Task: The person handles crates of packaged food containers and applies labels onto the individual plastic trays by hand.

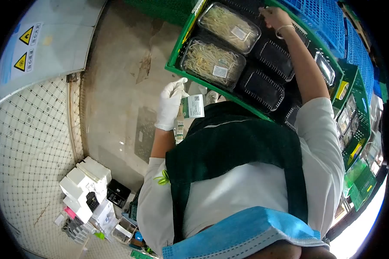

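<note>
My left hand (171, 101), in a white glove, is closed on a strip of printed labels; one green and white label (193, 106) hangs beside its fingers. My bare right hand (275, 18) reaches over the far side of a green crate (175, 60), above black trays; its fingers are bent, and whether they hold anything is too small to tell. Two clear-topped packs of sprouts, one farther (224, 23) and one nearer (207, 58), lie in the crate's left part, each with a white label. Several black trays (262, 90) lie to their right.
Blue plastic crates (317, 19) stand beyond the green crate. Another green crate with packs (358, 114) is at the right. White boxes (85, 181) are stacked at the lower left, near a patterned wall (30, 129). A grey panel with warning signs (69, 39) stands upper left.
</note>
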### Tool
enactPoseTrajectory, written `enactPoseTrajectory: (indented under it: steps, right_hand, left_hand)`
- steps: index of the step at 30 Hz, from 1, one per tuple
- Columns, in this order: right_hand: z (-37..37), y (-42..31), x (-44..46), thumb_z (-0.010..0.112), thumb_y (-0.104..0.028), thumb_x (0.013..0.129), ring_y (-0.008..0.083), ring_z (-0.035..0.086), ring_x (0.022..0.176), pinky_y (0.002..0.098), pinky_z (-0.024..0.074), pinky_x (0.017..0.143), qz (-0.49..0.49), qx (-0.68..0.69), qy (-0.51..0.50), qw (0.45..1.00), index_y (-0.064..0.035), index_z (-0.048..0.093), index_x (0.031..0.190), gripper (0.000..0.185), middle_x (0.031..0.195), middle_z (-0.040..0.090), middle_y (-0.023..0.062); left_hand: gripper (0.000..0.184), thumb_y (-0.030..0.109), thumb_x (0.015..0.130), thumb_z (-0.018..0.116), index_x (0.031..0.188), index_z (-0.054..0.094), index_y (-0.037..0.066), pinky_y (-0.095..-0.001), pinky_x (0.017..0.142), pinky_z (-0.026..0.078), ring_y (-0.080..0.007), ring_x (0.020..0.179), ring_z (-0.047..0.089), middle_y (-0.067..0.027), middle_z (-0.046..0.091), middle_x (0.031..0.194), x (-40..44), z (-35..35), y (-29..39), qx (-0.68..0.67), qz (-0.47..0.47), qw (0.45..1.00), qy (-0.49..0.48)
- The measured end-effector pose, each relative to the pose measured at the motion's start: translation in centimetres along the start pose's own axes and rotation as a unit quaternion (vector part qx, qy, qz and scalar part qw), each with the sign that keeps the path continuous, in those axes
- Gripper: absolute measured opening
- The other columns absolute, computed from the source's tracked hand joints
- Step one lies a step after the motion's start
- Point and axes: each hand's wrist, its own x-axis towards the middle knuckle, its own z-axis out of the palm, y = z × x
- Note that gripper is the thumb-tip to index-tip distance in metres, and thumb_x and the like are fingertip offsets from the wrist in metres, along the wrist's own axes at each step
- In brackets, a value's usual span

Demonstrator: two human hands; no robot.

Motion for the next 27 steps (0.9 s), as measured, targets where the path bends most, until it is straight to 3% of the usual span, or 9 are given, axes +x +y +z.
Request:
enactPoseTrajectory:
  steps: [1,4,7,16,20,21,23,25,27]
  right_hand:
    - [-0.2,0.0,0.2,0.048,-0.045,0.079,0.0182,0.06,0.061,0.0317,0.0455,0.057,-0.062,-0.033,0.125,0.99,-0.0106,0.06,0.094,0.039,0.064,0.059,0.0046]
    - [-0.7,-2.7,0.5,0.064,-0.042,0.065,0.0344,0.036,0.113,0.0414,0.0345,0.09,-0.064,-0.169,-0.012,0.983,-0.0084,0.023,0.13,0.083,0.128,0.03,0.0186]
    - [0.7,-3.5,1.5,0.067,-0.042,0.063,0.0367,0.025,0.118,0.046,0.0289,0.094,-0.066,-0.21,-0.049,0.974,-0.0127,0.025,0.13,0.085,0.13,0.025,0.0192]
    - [-7.1,-5.0,3.5,0.072,-0.046,0.053,0.0314,0.048,0.099,0.037,0.0373,0.086,-0.121,0.027,0.018,0.992,0.0002,0.051,0.108,0.075,0.104,0.053,0.0186]
    - [-6.1,-2.2,4.3,0.056,-0.06,0.066,0.018,0.057,0.055,0.0272,0.0414,0.035,0.232,0.426,-0.224,0.845,-0.0051,0.057,0.095,0.062,0.078,0.059,0.0124]
    - [-6.8,-3.7,2.4,0.055,-0.06,0.067,0.0184,0.057,0.058,0.0311,0.0456,0.043,0.256,0.33,-0.1,0.903,-0.004,0.056,0.096,0.063,0.075,0.06,0.009]
    - [-7.7,-0.4,2.6,0.055,-0.057,0.069,0.0204,0.057,0.064,0.0346,0.0474,0.054,0.179,-0.058,-0.066,0.98,-0.0033,0.054,0.102,0.063,0.084,0.059,0.0112]
    - [-7.1,5.5,-0.1,0.052,-0.043,0.077,0.0247,0.059,0.083,0.0355,0.0443,0.075,-0.092,-0.082,0.1,0.987,-0.0139,0.057,0.103,0.039,0.088,0.062,0.0101]
    - [-6.6,10.6,-3.3,0.068,-0.034,0.067,0.0288,0.047,0.106,0.0363,0.0376,0.088,-0.129,-0.088,0.004,0.988,-0.0119,0.043,0.12,0.063,0.113,0.05,0.0155]
  left_hand:
    - [0.022,0.016,0.085,0.049,0.1,0.055,0.001,-0.017,0.055,0.037,-0.003,0.059,0.046,0.0006,0.054,0.066,0.3,0.1,0.0,0.0,-0.001,1.0,0.008]
    - [0.019,0.017,0.085,0.049,0.094,0.055,0.001,-0.0174,0.054,0.038,-0.0031,0.057,0.046,0.0003,0.054,0.064,1.2,0.9,0.5,0.003,-0.008,1.0,0.023]
    - [0.019,0.017,0.085,0.049,0.092,0.055,0.001,-0.0175,0.054,0.038,-0.0035,0.057,0.046,0.0003,0.054,0.063,1.9,1.7,1.0,0.022,-0.017,0.998,0.048]
    - [0.016,0.018,0.086,0.047,0.09,0.054,0.005,-0.0183,0.043,0.038,-0.0049,0.049,0.048,-0.0008,0.053,0.061,1.5,0.6,0.3,-0.064,-0.036,0.995,0.072]
    - [0.017,0.017,0.086,0.047,0.093,0.055,0.004,-0.0178,0.046,0.038,-0.0043,0.051,0.048,-0.0006,0.053,0.061,1.7,1.3,1.9,-0.061,-0.034,0.996,0.047]
    - [0.019,0.015,0.086,0.047,0.097,0.054,0.001,-0.0177,0.054,0.04,-0.0044,0.058,0.049,-0.0011,0.055,0.073,1.8,1.8,2.8,-0.042,-0.029,0.998,0.026]
    - [0.021,0.012,0.086,0.047,0.1,0.053,-0.001,-0.0177,0.063,0.041,-0.0046,0.065,0.05,-0.0017,0.056,0.085,2.0,2.3,3.5,-0.023,-0.023,0.999,0.0]
    - [0.025,0.012,0.086,0.047,0.106,0.052,-0.001,-0.0173,0.062,0.041,-0.0043,0.064,0.05,-0.0016,0.056,0.088,2.5,2.8,3.5,-0.014,0.006,0.999,-0.041]
    - [0.027,0.011,0.084,0.049,0.109,0.051,0.001,-0.0182,0.062,0.041,-0.0051,0.063,0.051,-0.0025,0.057,0.088,3.5,3.9,3.7,-0.012,0.014,0.998,-0.06]
